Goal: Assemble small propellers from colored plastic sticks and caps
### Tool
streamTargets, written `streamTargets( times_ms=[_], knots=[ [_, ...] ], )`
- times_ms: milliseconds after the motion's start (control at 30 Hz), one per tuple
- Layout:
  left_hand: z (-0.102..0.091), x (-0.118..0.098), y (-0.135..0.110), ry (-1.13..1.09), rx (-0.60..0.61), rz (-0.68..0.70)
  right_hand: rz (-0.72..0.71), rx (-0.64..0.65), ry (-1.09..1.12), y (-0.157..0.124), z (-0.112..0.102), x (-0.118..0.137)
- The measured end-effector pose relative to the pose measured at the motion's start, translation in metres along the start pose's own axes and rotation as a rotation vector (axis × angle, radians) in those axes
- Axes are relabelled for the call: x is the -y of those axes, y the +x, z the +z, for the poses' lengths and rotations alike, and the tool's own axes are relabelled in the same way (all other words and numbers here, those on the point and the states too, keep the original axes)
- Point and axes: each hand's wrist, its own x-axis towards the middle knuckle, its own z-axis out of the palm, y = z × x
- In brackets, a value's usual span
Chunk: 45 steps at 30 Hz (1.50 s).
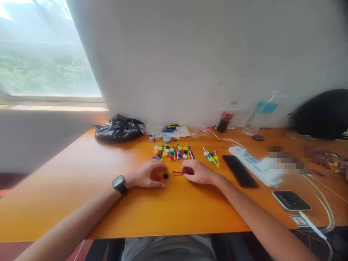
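Note:
My left hand (150, 174) rests low over the table with thumb and fingers spread apart in a curve. Just off its fingertips lies a black round disc (165, 176), and a red disc (157, 178) shows partly beneath the hand. My right hand (194, 172) has its fingers pinched together on a dark stick (177, 172) and an orange stick (178, 175), whose ends point left. Its fingers hide the rest of the sticks. Beyond both hands are rows of coloured discs (172, 153) with thin sticks between them. Assembled stick-and-disc pieces (211, 156) lie to the right.
A black phone (240, 171), a white power strip (252, 163) and a charging device (291, 200) with cables lie on the right. Along the wall stand a black plastic bag (119, 129), a cola bottle (224, 122) and a water bottle (258, 115). Several coloured pieces (331, 159) sit far right.

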Motion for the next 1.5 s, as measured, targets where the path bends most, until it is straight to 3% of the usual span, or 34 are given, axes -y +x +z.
streamTargets(
  times_ms=[300,500,633,800,933,1100,1367,1500],
  knots=[
    [-0.010,0.008,-0.001,-0.130,0.094,0.038,0.040,0.049,0.043,-0.001,-0.006,-0.003],
    [-0.004,0.013,-0.002,-0.345,0.078,-0.141,0.075,0.089,0.112,0.000,-0.013,-0.002],
    [0.002,0.015,-0.002,-0.421,0.028,-0.217,0.117,0.017,0.171,0.000,-0.017,0.008],
    [0.007,0.015,0.001,-0.468,-0.030,-0.202,0.135,-0.070,0.327,0.002,-0.015,0.016],
    [0.007,0.012,0.002,-0.494,-0.052,-0.196,0.137,-0.158,0.389,0.005,-0.006,0.012],
    [0.007,0.007,0.005,-0.548,-0.072,-0.195,0.124,-0.179,0.489,0.007,0.003,0.006],
    [0.012,-0.006,0.029,-0.661,-0.260,-0.347,0.046,-0.317,0.572,0.012,0.008,0.012],
    [0.026,-0.020,0.040,-0.708,-0.344,-0.274,0.006,-0.326,0.626,0.011,0.008,0.020]
  ],
)
